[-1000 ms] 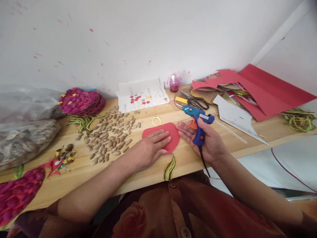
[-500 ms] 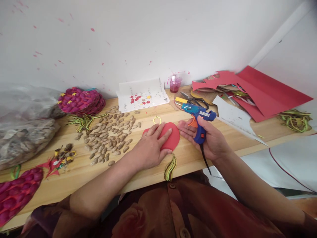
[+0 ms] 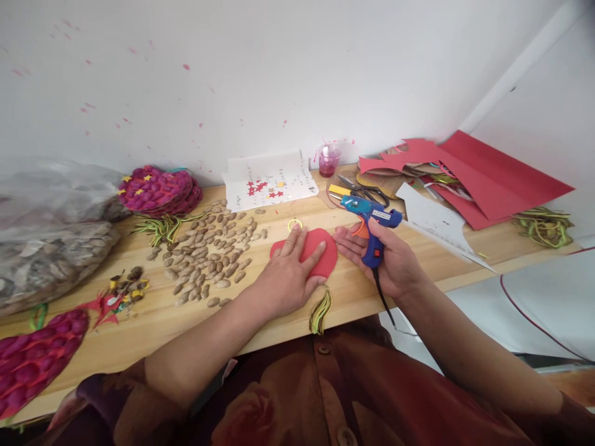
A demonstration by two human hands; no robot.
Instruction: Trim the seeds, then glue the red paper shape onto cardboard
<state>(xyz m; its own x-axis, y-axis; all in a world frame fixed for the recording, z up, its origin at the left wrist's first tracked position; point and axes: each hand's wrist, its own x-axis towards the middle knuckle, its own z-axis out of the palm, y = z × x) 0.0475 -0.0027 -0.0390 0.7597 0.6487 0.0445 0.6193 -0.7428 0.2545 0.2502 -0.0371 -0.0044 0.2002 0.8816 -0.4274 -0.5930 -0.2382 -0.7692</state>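
Observation:
My left hand [image 3: 289, 272] lies flat with fingers spread on a rounded red paper piece [image 3: 324, 257], covering much of it. A yellow string loop [image 3: 294, 225] sticks out beyond the paper's far edge, by my fingertips. From the near edge hangs a green, yellow and dark yarn tassel [image 3: 320, 311]. In my right hand [image 3: 395, 260] is a blue glue gun [image 3: 372, 214] with an orange trigger, its nozzle pointing left. The fingers of that hand extend toward the paper's right edge.
Peanuts [image 3: 214, 254] are scattered left of the paper. Purple peanut-covered crafts [image 3: 155, 189] and a plastic bag of peanuts [image 3: 51, 260] stand farther left. Behind are a white sheet with stars [image 3: 269, 176], a cup of pink liquid [image 3: 328, 162], scissors [image 3: 362, 191] and red paper [image 3: 502, 179].
The view has shifted slightly. My left hand has slid a little toward its fingertips on the red paper, nearer the yellow loop. The right hand keeps hold of the glue gun, almost still.

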